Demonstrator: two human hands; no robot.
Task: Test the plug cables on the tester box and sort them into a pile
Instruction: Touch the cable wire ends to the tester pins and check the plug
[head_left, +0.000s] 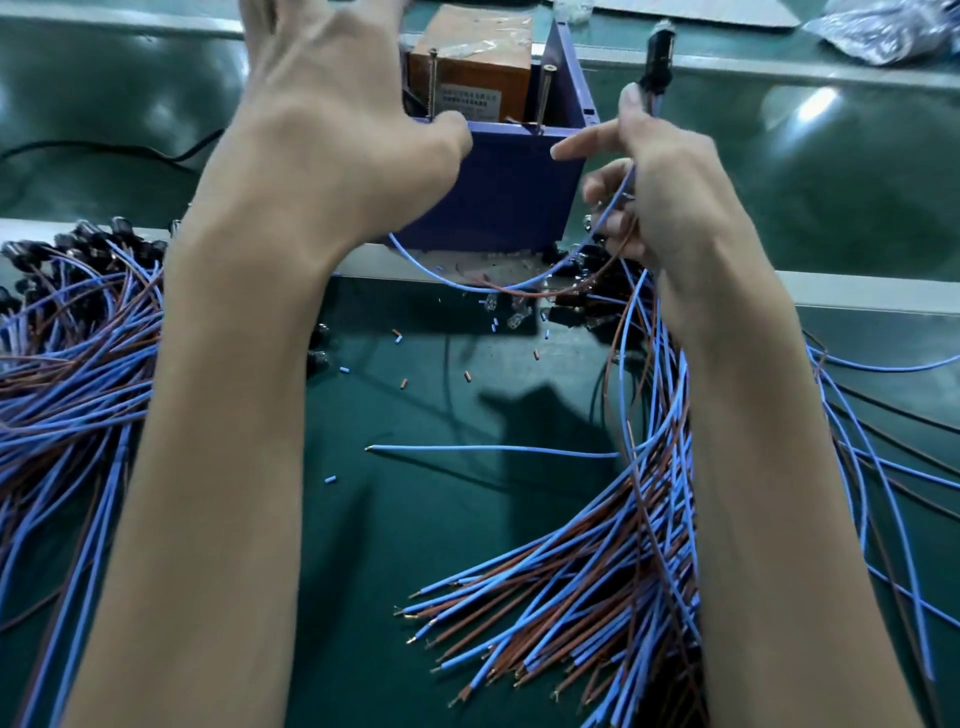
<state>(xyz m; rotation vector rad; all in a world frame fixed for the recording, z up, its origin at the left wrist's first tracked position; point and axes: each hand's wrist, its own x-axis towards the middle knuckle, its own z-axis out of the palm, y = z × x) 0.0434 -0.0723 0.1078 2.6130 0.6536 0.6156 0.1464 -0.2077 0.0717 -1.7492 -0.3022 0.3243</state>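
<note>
Plug cable (478, 287) is light n floppy, so grab by the stiff plug (655, 78). Right hand (660, 192) pinches there, left hand (332, 119) can't tell.

One tester box (493, 182), two upright screws (432, 83), two cable piles (67, 364), one raised plug cable (655, 78), two hands (332, 104).

Your left hand (332, 104) loses its fingertips past the top edge, so you cannot tell its grip. One end of the blue wire (467, 283) vanishes behind its heel. The plug (655, 67) that your right hand (660, 187) holds is blurred. The label (470, 101) on the orange block (467, 57) inside the tester box (514, 192) is too small to read. Your forearms hide parts of the left pile (78, 364) and the right pile (597, 597), and both run out of view. The silvery bag (893, 31) is cropped at the top right corner.
</note>
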